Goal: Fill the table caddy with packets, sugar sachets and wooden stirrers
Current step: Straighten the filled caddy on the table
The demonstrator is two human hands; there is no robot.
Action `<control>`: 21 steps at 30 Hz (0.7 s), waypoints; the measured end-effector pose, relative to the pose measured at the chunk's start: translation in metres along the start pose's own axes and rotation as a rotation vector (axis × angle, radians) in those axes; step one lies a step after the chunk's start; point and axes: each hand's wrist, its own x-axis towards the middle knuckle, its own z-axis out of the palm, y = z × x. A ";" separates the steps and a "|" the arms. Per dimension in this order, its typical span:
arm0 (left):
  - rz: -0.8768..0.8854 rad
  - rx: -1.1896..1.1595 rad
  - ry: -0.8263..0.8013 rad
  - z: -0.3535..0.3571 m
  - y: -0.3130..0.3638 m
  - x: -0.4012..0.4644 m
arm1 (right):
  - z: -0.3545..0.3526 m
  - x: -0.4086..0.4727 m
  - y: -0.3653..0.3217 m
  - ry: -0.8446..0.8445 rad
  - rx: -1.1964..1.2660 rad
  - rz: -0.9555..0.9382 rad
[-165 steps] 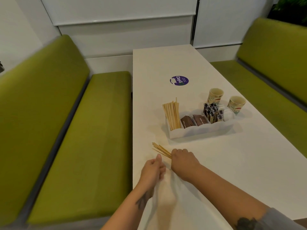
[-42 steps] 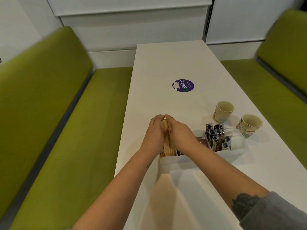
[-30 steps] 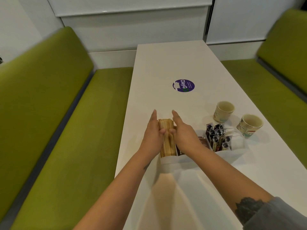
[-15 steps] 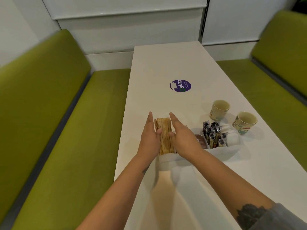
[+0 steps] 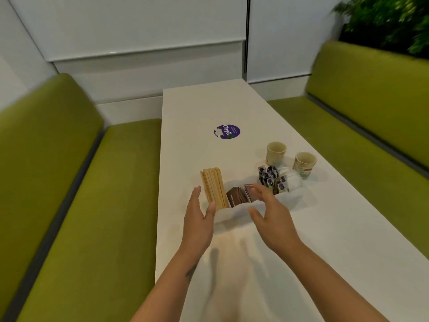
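**Ana:** Head view first: what changed in the last second?

**Ben:** Both hands have let go. A second ago the palms were pressed flat against either side of the wooden stirrers (image 5: 213,189), squaring the bundle. Now the left hand (image 5: 198,219) sits just beside the bundle with fingers straight and relaxed; only the thumb tip looks close to the lower end of the sticks, and I can't tell whether it touches. The right hand (image 5: 270,214) has drawn back and to the right, fingers spread and loosely bent, holding nothing.

**Ana:** And where are the stirrers?

**Ben:** Standing in the end compartment of the table caddy (image 5: 234,211), just past the left fingertips, leaning slightly away from the person. Beyond the right fingertips lie the brown packets (image 5: 236,195) in the middle compartments, then the dark sugar sachets (image 5: 270,178) upright further right. A white item (image 5: 291,180) fills the last slot; too blurred to name.

**Ana:** So the task?

**Ben:** My judgement is it's nearly or fully done: every visible compartment has something in it, and I see no loose stock on the table (image 5: 325,240) near the fingers. The two paper cups (image 5: 290,159) stand behind the caddy, apart from it.

**Ana:** Risk?

**Ben:** That tall bundle could tip if the left hand brushes it.
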 end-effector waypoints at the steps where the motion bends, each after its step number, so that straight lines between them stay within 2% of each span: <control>1: -0.012 -0.002 0.001 0.001 -0.001 -0.003 | -0.004 -0.005 0.004 0.011 0.006 0.021; 7: -0.090 -0.032 0.019 0.011 -0.006 -0.016 | -0.033 -0.016 0.034 0.095 0.020 0.127; 13: -0.156 -0.035 0.117 0.030 -0.007 -0.010 | -0.066 -0.001 0.062 0.122 0.094 0.197; 18: -0.219 -0.049 0.248 0.052 0.004 -0.001 | -0.097 0.032 0.078 -0.009 0.183 0.056; 21: -0.239 -0.054 0.288 0.062 0.008 0.006 | -0.100 0.049 0.093 -0.101 0.303 0.090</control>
